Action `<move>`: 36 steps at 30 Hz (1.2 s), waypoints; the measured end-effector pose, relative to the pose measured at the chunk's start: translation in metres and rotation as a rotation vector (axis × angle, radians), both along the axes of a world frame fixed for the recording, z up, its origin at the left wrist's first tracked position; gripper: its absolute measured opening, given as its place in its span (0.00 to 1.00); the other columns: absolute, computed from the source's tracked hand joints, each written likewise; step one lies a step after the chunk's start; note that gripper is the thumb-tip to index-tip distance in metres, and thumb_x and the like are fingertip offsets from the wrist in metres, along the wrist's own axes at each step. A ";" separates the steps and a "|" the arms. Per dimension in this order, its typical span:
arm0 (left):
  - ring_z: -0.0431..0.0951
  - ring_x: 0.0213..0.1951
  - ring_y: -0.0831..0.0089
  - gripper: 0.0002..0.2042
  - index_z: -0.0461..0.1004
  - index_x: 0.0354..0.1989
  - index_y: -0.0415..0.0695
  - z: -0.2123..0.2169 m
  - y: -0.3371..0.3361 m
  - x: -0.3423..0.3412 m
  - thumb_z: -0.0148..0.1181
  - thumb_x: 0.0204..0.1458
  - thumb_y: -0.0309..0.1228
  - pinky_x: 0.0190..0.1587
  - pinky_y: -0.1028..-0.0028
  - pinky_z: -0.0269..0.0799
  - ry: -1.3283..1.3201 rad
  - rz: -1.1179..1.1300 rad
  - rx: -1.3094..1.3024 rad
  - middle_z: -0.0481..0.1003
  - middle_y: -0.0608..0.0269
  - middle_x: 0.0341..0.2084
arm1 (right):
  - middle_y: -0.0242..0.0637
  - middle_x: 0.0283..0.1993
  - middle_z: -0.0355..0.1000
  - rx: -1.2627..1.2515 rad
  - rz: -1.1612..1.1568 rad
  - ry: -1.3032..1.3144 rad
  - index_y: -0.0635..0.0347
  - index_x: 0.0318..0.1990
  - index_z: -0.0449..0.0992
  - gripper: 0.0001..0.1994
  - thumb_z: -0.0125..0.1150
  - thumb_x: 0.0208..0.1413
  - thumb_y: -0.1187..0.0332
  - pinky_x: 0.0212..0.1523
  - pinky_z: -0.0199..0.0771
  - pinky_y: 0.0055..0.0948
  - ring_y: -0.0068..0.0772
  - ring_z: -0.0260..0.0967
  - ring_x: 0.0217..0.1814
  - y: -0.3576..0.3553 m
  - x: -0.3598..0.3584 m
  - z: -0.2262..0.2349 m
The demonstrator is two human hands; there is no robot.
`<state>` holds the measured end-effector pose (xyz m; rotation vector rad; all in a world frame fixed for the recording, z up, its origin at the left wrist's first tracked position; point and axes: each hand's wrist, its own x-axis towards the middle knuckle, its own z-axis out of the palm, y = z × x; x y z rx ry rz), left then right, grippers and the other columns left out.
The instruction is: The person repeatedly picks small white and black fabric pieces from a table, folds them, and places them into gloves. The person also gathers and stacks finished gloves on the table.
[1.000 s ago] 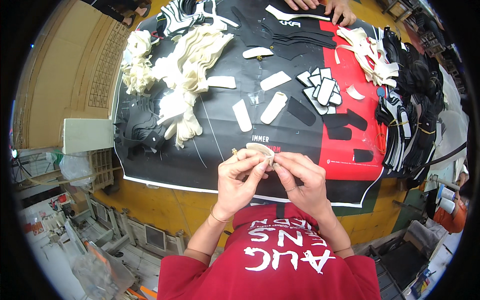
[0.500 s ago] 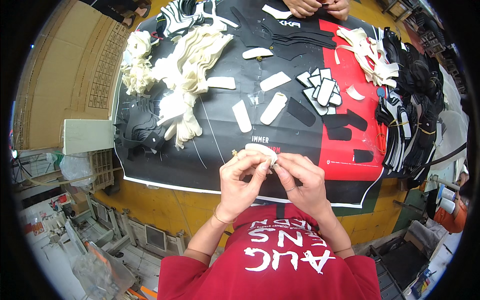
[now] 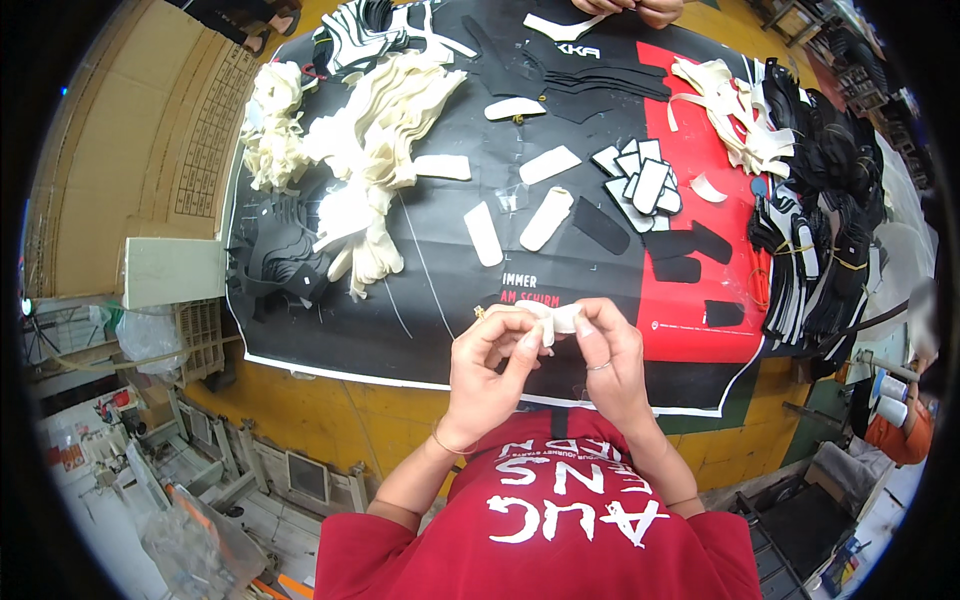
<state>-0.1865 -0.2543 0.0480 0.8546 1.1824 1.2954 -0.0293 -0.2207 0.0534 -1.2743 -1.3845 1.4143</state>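
Between both hands, close to the near edge of the table, is a small white padded fabric piece (image 3: 563, 319), bent or folded in the middle. My left hand (image 3: 490, 365) pinches its left part between thumb and fingers. The right end is caught between the thumb and fingers of my right hand (image 3: 612, 355). Just beyond lie oblong white pads (image 3: 547, 220), flat and apart from one another, with a black pad (image 3: 602, 224) beside them. Part of the held piece is hidden by my left fingers.
Cream fabric strips (image 3: 385, 120) heap up at the left, with dark pieces (image 3: 285, 250) below them. Black-edged white pads (image 3: 645, 182) pile up right of centre. Bundled black and white straps (image 3: 815, 250) line the right edge. Another person's hands (image 3: 655, 8) are at the far edge.
My right hand has moved slightly right and up, drawing apart from my left. More of the white piece now shows between them. The other person's hands have shifted farther away.
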 end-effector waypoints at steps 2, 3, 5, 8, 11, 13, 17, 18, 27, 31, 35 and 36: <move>0.79 0.34 0.78 0.06 0.73 0.44 0.35 -0.002 -0.004 -0.006 0.54 0.64 0.24 0.37 0.78 0.76 -0.100 -0.029 -0.038 0.76 0.62 0.36 | 0.37 0.35 0.77 -0.056 -0.086 0.116 0.68 0.42 0.73 0.11 0.47 0.69 0.69 0.43 0.72 0.25 0.23 0.73 0.38 0.002 0.002 -0.006; 0.78 0.33 0.78 0.06 0.73 0.44 0.35 -0.004 -0.005 -0.012 0.53 0.64 0.25 0.37 0.78 0.76 -0.118 -0.020 -0.044 0.77 0.61 0.36 | 0.33 0.34 0.75 -0.066 -0.092 0.152 0.66 0.41 0.72 0.13 0.44 0.70 0.67 0.42 0.70 0.24 0.22 0.70 0.37 0.004 0.006 -0.009; 0.79 0.33 0.76 0.08 0.72 0.45 0.36 -0.009 -0.008 -0.026 0.52 0.66 0.29 0.37 0.76 0.77 -0.167 0.017 -0.099 0.78 0.57 0.35 | 0.31 0.32 0.72 -0.065 -0.140 0.108 0.66 0.41 0.72 0.12 0.43 0.70 0.67 0.40 0.68 0.24 0.20 0.67 0.36 0.010 0.016 -0.015; 0.80 0.33 0.74 0.07 0.72 0.44 0.36 -0.020 -0.007 -0.051 0.53 0.66 0.28 0.34 0.74 0.79 -0.260 0.151 -0.058 0.78 0.58 0.35 | 0.29 0.30 0.67 -0.100 -0.174 0.162 0.65 0.40 0.71 0.11 0.45 0.70 0.67 0.37 0.65 0.23 0.18 0.61 0.34 0.013 0.030 -0.023; 0.79 0.32 0.77 0.06 0.72 0.44 0.37 -0.028 -0.002 -0.070 0.54 0.65 0.26 0.32 0.78 0.76 0.251 0.248 -0.132 0.76 0.63 0.33 | 0.30 0.29 0.67 -0.104 -0.129 0.015 0.66 0.41 0.71 0.12 0.47 0.70 0.65 0.37 0.65 0.24 0.19 0.62 0.33 0.012 0.046 -0.020; 0.76 0.31 0.76 0.16 0.68 0.56 0.35 -0.030 0.002 -0.072 0.58 0.60 0.23 0.31 0.79 0.71 0.757 0.340 -0.076 0.73 0.56 0.43 | 0.31 0.27 0.66 -0.104 -0.052 -0.052 0.66 0.41 0.71 0.12 0.49 0.69 0.64 0.37 0.66 0.25 0.20 0.62 0.32 0.008 0.053 -0.013; 0.74 0.36 0.75 0.28 0.63 0.65 0.36 -0.017 0.006 -0.049 0.62 0.54 0.20 0.41 0.72 0.72 0.958 0.370 0.107 0.71 0.54 0.52 | 0.40 0.27 0.69 -0.049 0.123 -0.187 0.65 0.41 0.73 0.12 0.52 0.68 0.64 0.36 0.68 0.32 0.32 0.68 0.30 0.005 0.059 0.000; 0.74 0.36 0.76 0.28 0.64 0.65 0.36 -0.012 0.006 -0.039 0.62 0.53 0.20 0.42 0.73 0.72 0.786 0.294 0.130 0.71 0.55 0.52 | 0.41 0.28 0.70 -0.039 0.182 -0.228 0.65 0.40 0.73 0.11 0.53 0.68 0.64 0.36 0.69 0.33 0.35 0.69 0.30 0.004 0.059 0.003; 0.80 0.36 0.82 0.10 0.77 0.45 0.34 0.005 0.025 0.033 0.66 0.56 0.22 0.38 0.80 0.76 0.073 -0.268 -0.156 0.81 0.63 0.32 | 0.35 0.39 0.77 -0.052 0.127 0.006 0.66 0.50 0.73 0.12 0.55 0.67 0.67 0.43 0.73 0.26 0.23 0.74 0.41 0.002 0.069 0.001; 0.79 0.36 0.81 0.06 0.78 0.39 0.35 0.000 0.029 0.040 0.66 0.55 0.23 0.41 0.80 0.75 0.220 -0.189 -0.037 0.81 0.63 0.32 | 0.35 0.37 0.78 -0.044 0.137 0.159 0.67 0.51 0.74 0.16 0.62 0.63 0.64 0.45 0.75 0.27 0.23 0.76 0.40 0.001 0.073 -0.010; 0.78 0.38 0.80 0.05 0.79 0.38 0.35 -0.006 0.029 0.053 0.66 0.56 0.23 0.44 0.79 0.74 0.214 -0.180 0.013 0.80 0.61 0.35 | 0.34 0.33 0.79 -0.077 0.040 0.142 0.67 0.44 0.79 0.13 0.66 0.61 0.64 0.41 0.75 0.24 0.22 0.76 0.36 -0.004 0.072 -0.021; 0.77 0.39 0.79 0.05 0.80 0.38 0.35 -0.007 0.029 0.055 0.66 0.56 0.23 0.44 0.79 0.74 0.140 -0.172 0.011 0.80 0.60 0.36 | 0.33 0.33 0.79 -0.077 0.011 0.146 0.67 0.43 0.79 0.13 0.65 0.61 0.64 0.41 0.76 0.24 0.22 0.76 0.36 -0.004 0.074 -0.022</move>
